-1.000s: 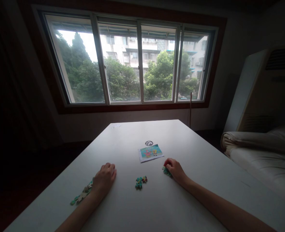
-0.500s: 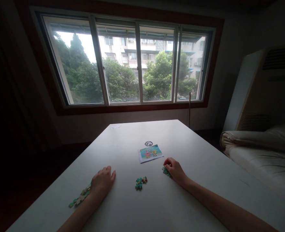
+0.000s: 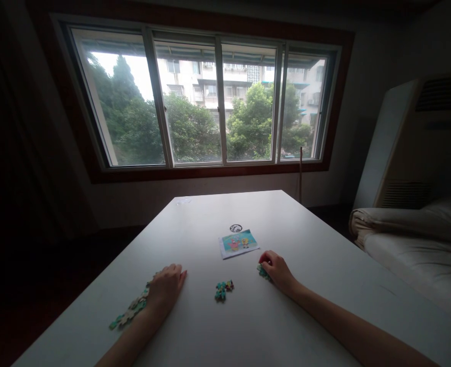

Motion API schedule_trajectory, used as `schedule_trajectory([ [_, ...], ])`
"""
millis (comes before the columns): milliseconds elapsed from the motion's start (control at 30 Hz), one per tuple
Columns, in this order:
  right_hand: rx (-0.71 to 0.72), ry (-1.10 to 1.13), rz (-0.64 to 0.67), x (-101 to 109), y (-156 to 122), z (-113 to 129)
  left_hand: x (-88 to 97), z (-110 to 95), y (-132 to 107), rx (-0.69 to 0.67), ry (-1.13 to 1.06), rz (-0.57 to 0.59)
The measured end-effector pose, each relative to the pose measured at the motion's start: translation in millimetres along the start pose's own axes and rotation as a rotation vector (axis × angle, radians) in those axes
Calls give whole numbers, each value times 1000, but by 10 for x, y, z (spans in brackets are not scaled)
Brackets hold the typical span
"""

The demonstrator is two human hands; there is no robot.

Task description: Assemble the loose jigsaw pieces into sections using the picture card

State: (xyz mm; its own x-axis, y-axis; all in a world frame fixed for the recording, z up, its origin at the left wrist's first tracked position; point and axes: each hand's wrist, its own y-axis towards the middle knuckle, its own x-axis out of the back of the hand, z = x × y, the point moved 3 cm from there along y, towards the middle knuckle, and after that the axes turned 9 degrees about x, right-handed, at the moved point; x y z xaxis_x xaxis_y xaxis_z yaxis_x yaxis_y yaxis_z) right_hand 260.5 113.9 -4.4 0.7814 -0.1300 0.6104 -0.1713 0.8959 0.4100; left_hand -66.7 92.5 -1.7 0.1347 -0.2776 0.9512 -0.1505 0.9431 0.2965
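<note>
My left hand [image 3: 168,286] rests palm down on the white table, its fingers loosely extended and the thumb lying apart. A row of loose jigsaw puzzle pieces [image 3: 132,311], green and grey-beige, lies along its left side, partly covered by the hand and wrist. My right hand [image 3: 274,267] is curled, with fingertips down on a small group of green puzzle pieces [image 3: 262,272]; its fingers hide part of them. Between the hands sits a small joined cluster of puzzle pieces [image 3: 221,291], teal with yellow and dark red bits, touched by neither hand.
A printed cartoon picture [image 3: 239,244] lies beyond the cluster, with a dark round emblem [image 3: 235,228] on the table behind it. Clear film or paper [image 3: 183,202] is at the table's far left corner. A covered sofa [image 3: 412,239] stands on the right, below a wide window [image 3: 218,102].
My left hand has shifted slightly right and away from the row, uncovering more puzzle pieces. The right hand stays at its group of pieces.
</note>
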Motion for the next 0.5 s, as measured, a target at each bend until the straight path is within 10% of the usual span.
schedule_trajectory([
  [500,12,1,17,-1,-14,11,33,-40,-25,-4,-39,51],
])
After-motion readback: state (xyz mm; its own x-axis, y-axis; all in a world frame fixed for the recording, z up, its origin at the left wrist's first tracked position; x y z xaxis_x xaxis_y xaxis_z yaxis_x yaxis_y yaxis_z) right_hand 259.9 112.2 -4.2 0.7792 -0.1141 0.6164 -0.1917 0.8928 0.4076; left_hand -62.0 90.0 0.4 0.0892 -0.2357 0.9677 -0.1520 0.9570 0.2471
